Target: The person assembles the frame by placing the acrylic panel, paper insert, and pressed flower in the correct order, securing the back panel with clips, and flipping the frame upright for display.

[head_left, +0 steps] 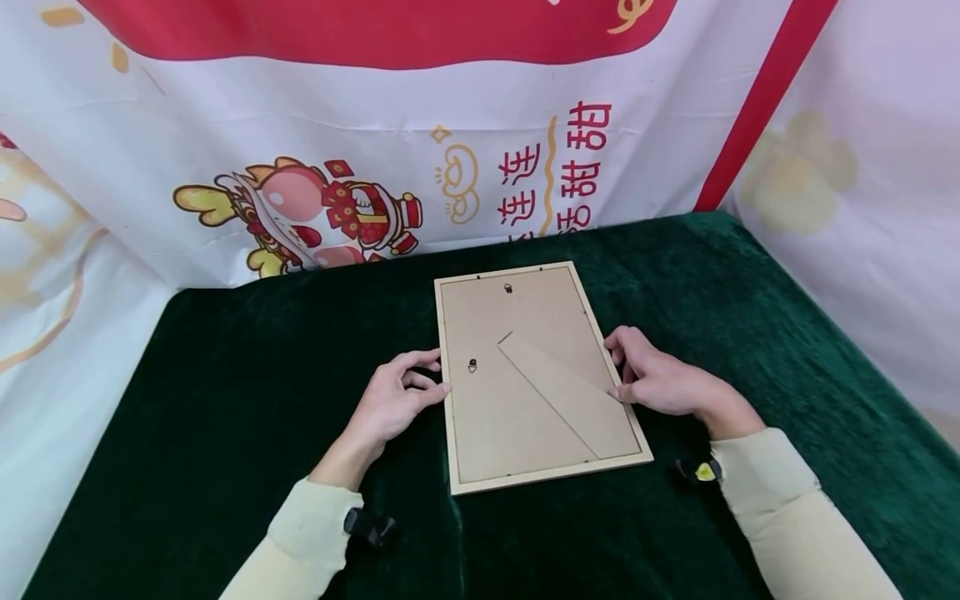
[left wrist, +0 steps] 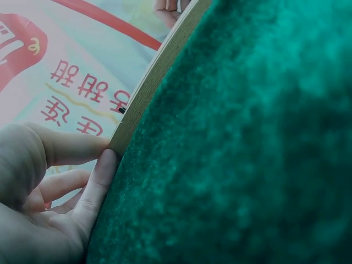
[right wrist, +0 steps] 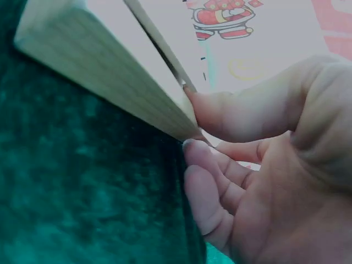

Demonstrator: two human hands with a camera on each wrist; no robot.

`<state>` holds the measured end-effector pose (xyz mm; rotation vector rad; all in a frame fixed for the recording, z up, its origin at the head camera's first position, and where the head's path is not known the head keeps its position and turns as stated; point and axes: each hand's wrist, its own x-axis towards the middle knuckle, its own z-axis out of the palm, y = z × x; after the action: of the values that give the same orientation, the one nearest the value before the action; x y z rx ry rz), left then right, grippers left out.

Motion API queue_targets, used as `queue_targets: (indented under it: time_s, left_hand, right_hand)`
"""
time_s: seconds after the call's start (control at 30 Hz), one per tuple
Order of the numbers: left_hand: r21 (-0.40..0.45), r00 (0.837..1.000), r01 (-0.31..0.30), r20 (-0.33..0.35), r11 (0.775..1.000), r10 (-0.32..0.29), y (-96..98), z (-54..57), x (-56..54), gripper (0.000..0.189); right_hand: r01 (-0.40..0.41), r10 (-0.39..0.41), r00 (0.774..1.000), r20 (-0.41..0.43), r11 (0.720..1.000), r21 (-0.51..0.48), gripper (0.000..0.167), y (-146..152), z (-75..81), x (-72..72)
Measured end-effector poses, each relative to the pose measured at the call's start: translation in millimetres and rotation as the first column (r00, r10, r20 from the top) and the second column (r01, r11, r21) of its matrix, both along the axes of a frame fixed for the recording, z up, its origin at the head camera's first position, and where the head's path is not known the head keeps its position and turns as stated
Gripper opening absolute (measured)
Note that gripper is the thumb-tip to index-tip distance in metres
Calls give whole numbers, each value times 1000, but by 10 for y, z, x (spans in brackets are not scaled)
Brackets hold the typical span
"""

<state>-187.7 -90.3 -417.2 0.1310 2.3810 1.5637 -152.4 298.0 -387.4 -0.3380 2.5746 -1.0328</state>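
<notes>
A light wooden picture frame lies back side up on the green cloth, its long sides running away from me. On its tan backing board is a flat stand leg, slanting down to the lower right. Two small dark hanging hooks sit on the board. My left hand grips the left edge, fingertips right at the wood. Across from it, my right hand holds the right edge, with the thumb on the upper rim and the other fingers bent low against the side. The frame's front is hidden.
Dark green velvet cloth covers the table. Behind it hangs a white printed backdrop with red lettering and a cartoon figure. Each sleeve cuff has a dark device strapped at the wrist.
</notes>
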Motion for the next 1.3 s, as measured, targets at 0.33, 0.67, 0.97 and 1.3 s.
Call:
queue_targets:
  time_s: [0.33, 0.67, 0.97, 1.3]
  left_hand:
    - [-10, 1000, -3, 1, 1000, 3, 9, 1, 2, 52]
    - [9, 1000, -3, 13, 1000, 3, 23, 0, -6, 53]
    - [-9, 1000, 4, 17, 1000, -4, 12, -48, 32, 53]
    - [-9, 1000, -13, 5, 1000, 13, -14, -7, 9, 52]
  right_hand:
    - [-73, 70, 997, 31, 994, 86, 53, -44, 89, -45]
    - [-8, 8, 998, 56, 1000, -14, 56, 59, 72, -64]
    - [64, -59, 995, 84, 996, -64, 73, 166, 7, -7]
    - [-53, 69, 994, -81, 982, 183, 161, -199, 60, 224]
